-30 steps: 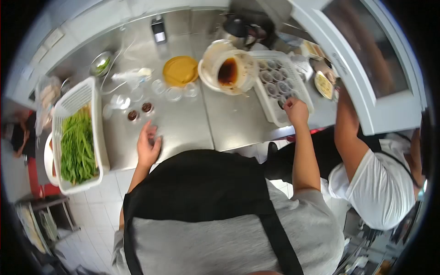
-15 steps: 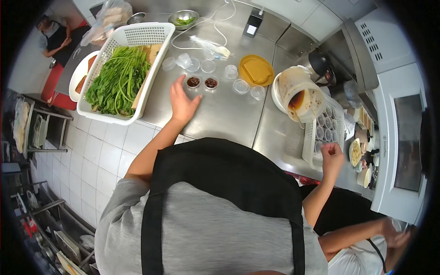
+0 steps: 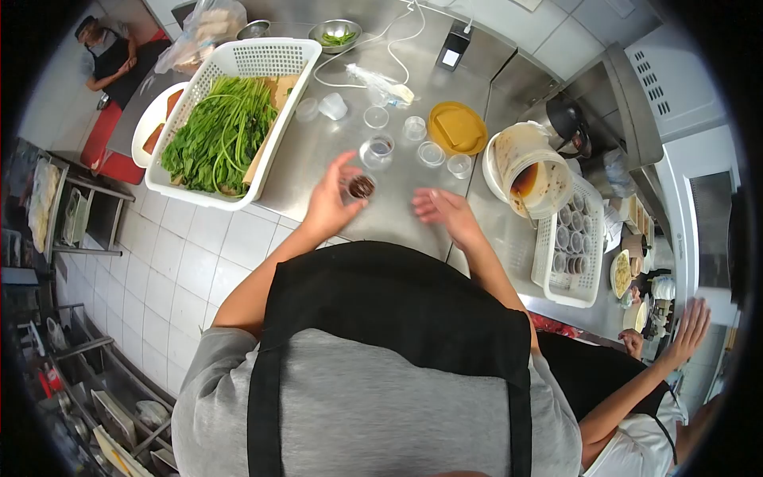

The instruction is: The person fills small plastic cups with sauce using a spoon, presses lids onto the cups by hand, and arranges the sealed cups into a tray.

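Note:
My left hand (image 3: 332, 200) is curved around a small clear cup of dark sauce (image 3: 362, 187) on the steel counter, its thumb and fingers at the cup's sides. Just beyond stands another small cup (image 3: 377, 149), with clear plastic over dark contents. To the right of the held cup, my right hand (image 3: 445, 213) is over the counter, slightly blurred, fingers apart and nothing in them. Clear round plastic pieces (image 3: 431, 154) lie behind the hands, beside a yellow lid (image 3: 458, 129).
A white basket of leafy greens (image 3: 173, 181) stands at left. At right are a tilted tub of brown liquid (image 3: 556, 189) and a white basket (image 3: 586, 292) holding small cups. A co-worker's hand (image 3: 690, 334) shows at lower right; another person (image 3: 110, 60) is at upper left.
My right hand has left the basket of small cups and come in beside my left. One sauce cup is nearer my body, at my left hand; clear plastic now covers the other.

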`<action>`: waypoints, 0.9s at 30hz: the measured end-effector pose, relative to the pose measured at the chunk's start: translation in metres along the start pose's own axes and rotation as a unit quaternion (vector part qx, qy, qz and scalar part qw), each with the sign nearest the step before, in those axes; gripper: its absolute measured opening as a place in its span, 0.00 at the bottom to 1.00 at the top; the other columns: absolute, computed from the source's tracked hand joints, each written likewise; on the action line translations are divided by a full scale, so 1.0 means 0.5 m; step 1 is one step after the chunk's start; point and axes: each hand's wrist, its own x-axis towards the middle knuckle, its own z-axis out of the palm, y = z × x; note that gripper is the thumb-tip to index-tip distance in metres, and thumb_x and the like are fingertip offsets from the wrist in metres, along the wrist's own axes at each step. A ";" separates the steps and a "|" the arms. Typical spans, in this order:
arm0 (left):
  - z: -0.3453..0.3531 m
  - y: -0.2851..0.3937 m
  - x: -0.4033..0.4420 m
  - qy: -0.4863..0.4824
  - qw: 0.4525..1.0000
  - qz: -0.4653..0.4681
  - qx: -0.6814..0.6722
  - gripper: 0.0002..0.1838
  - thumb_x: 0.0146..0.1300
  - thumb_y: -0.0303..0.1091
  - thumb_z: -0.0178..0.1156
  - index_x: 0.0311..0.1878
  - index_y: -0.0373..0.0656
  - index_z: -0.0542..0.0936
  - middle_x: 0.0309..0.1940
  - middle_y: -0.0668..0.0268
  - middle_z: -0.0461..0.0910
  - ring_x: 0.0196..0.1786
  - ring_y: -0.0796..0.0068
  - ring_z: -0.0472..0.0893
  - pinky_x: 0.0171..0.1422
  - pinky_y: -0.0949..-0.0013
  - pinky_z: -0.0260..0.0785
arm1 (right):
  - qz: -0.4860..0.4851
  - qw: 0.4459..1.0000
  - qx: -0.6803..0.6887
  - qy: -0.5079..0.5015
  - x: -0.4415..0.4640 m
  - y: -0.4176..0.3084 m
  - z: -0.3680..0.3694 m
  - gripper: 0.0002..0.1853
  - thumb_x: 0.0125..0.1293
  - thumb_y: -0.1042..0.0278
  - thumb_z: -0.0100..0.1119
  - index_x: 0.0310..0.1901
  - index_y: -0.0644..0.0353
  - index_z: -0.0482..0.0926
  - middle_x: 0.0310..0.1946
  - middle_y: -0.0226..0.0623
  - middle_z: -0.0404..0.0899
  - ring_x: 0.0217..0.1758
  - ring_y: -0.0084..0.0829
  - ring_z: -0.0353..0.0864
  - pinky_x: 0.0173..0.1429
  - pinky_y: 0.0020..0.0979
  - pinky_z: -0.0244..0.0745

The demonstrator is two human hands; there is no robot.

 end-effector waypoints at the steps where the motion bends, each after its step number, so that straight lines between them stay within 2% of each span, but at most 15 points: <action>1: 0.009 0.007 -0.017 -0.033 0.999 0.002 -0.034 0.48 0.43 0.23 0.71 0.69 0.50 0.59 0.50 0.59 0.77 0.52 0.61 0.78 0.55 0.63 0.71 | 0.041 0.995 0.092 -0.026 0.024 0.008 0.016 0.18 0.73 0.57 0.48 0.48 0.65 0.79 0.48 0.38 0.79 0.47 0.26 0.78 0.48 0.30 0.75; 2: 0.024 0.005 -0.029 -0.061 0.997 -0.012 -0.043 0.50 0.42 0.23 0.72 0.70 0.51 0.57 0.49 0.59 0.78 0.50 0.61 0.79 0.56 0.64 0.71 | 0.083 0.978 0.182 -0.052 0.040 0.014 0.027 0.20 0.74 0.56 0.47 0.50 0.65 0.78 0.52 0.40 0.77 0.51 0.28 0.77 0.50 0.31 0.76; 5: 0.063 -0.014 -0.039 -0.087 0.994 -0.037 -0.050 0.51 0.42 0.23 0.72 0.71 0.51 0.55 0.49 0.59 0.77 0.51 0.61 0.78 0.57 0.64 0.71 | 0.081 0.964 0.241 -0.073 0.056 0.027 0.044 0.19 0.73 0.56 0.46 0.49 0.62 0.80 0.57 0.40 0.73 0.55 0.29 0.75 0.51 0.31 0.75; 8: 0.074 -0.025 -0.034 -0.070 0.997 -0.039 -0.022 0.51 0.43 0.23 0.72 0.71 0.51 0.56 0.49 0.60 0.77 0.49 0.63 0.78 0.56 0.65 0.72 | -0.006 0.999 0.019 -0.046 0.054 0.039 0.068 0.13 0.70 0.64 0.52 0.46 0.61 0.82 0.56 0.38 0.73 0.53 0.29 0.76 0.50 0.30 0.76; 9: 0.076 -0.023 -0.032 -0.072 0.996 -0.038 -0.027 0.50 0.43 0.23 0.72 0.71 0.51 0.57 0.49 0.60 0.77 0.49 0.64 0.78 0.55 0.65 0.72 | -0.079 0.994 -0.066 -0.032 0.052 0.046 0.076 0.11 0.68 0.66 0.54 0.45 0.60 0.83 0.55 0.37 0.73 0.50 0.29 0.77 0.49 0.30 0.76; 11: 0.070 -0.017 -0.030 -0.076 0.996 -0.036 -0.038 0.50 0.43 0.23 0.72 0.70 0.51 0.58 0.49 0.59 0.77 0.47 0.65 0.78 0.54 0.65 0.73 | -0.218 0.947 -0.235 -0.004 0.054 0.071 0.092 0.08 0.64 0.71 0.59 0.44 0.58 0.84 0.53 0.36 0.74 0.44 0.29 0.80 0.45 0.28 0.77; 12: 0.070 -0.018 -0.031 -0.075 0.996 -0.038 -0.042 0.49 0.42 0.23 0.72 0.69 0.50 0.59 0.50 0.60 0.77 0.46 0.66 0.77 0.52 0.66 0.73 | -0.229 0.950 -0.211 0.003 0.059 0.076 0.100 0.13 0.57 0.79 0.64 0.44 0.57 0.84 0.50 0.37 0.74 0.40 0.27 0.80 0.42 0.27 0.77; 15: 0.065 -0.024 -0.036 -0.051 0.993 -0.040 -0.099 0.42 0.44 0.23 0.72 0.65 0.47 0.65 0.47 0.63 0.79 0.44 0.73 0.78 0.49 0.70 0.72 | -0.218 0.948 -0.229 0.016 0.060 0.074 0.101 0.11 0.56 0.77 0.66 0.41 0.57 0.84 0.46 0.36 0.75 0.38 0.25 0.79 0.42 0.26 0.76; 18: 0.073 -0.074 -0.017 -0.046 0.987 -0.127 -0.086 0.30 0.47 0.26 0.71 0.56 0.44 0.72 0.40 0.64 0.80 0.39 0.75 0.79 0.45 0.70 0.73 | -0.206 0.936 -0.285 0.033 0.066 0.064 0.101 0.10 0.54 0.77 0.67 0.39 0.59 0.82 0.37 0.33 0.77 0.35 0.23 0.78 0.40 0.26 0.76; 21: 0.065 -0.059 0.026 -0.111 0.983 -0.140 0.036 0.23 0.47 0.29 0.70 0.48 0.43 0.75 0.33 0.65 0.79 0.35 0.74 0.79 0.42 0.70 0.74 | -0.052 0.977 -0.205 0.036 0.088 0.046 0.096 0.11 0.51 0.75 0.70 0.37 0.61 0.79 0.31 0.32 0.77 0.31 0.21 0.78 0.35 0.25 0.77; 24: 0.055 -0.028 0.080 -0.220 0.950 -0.174 0.137 0.24 0.44 0.30 0.71 0.46 0.42 0.75 0.31 0.63 0.80 0.34 0.73 0.81 0.39 0.70 0.74 | 0.086 0.987 -0.134 -0.031 0.121 0.014 0.075 0.13 0.49 0.75 0.71 0.36 0.63 0.77 0.28 0.32 0.77 0.27 0.21 0.78 0.30 0.25 0.77; 27: 0.058 -0.008 0.126 -0.319 0.906 -0.181 0.213 0.25 0.41 0.30 0.72 0.46 0.42 0.75 0.32 0.61 0.81 0.34 0.68 0.83 0.38 0.67 0.75 | 0.107 0.963 -0.240 -0.057 0.150 -0.001 0.077 0.13 0.48 0.75 0.71 0.34 0.64 0.77 0.28 0.33 0.79 0.24 0.22 0.79 0.27 0.25 0.77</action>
